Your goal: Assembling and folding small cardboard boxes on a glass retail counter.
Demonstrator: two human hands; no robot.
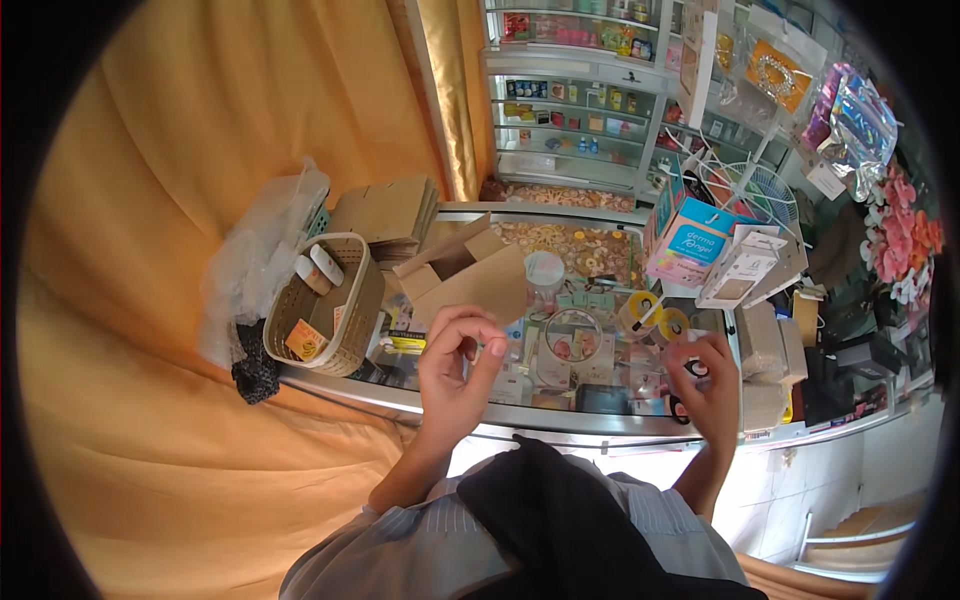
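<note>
My left hand [458, 375] is raised over the counter's near edge, fingers curled in and thumb tip against them. Whatever it pinches, if anything, is too small to see. Just beyond it stands a brown cardboard box [475, 285] with its flaps up. My right hand [710, 385] hovers at the counter's right part, fingers bent toward the thumb and slightly blurred; what they hold, if anything, cannot be made out. Dark-handled scissors [696, 368] show beside its fingers. Rolls of yellow-cored clear tape [640, 308] lie just beyond that hand.
A glass display counter [520, 408] spans the front. On its left are a woven basket [350, 325] with bottles, flat cardboard boxes [385, 215] and plastic wrap [265, 255]. Product boxes [690, 240] and a white wire rack [765, 190] crowd the right. Shelves [575, 100] stand behind.
</note>
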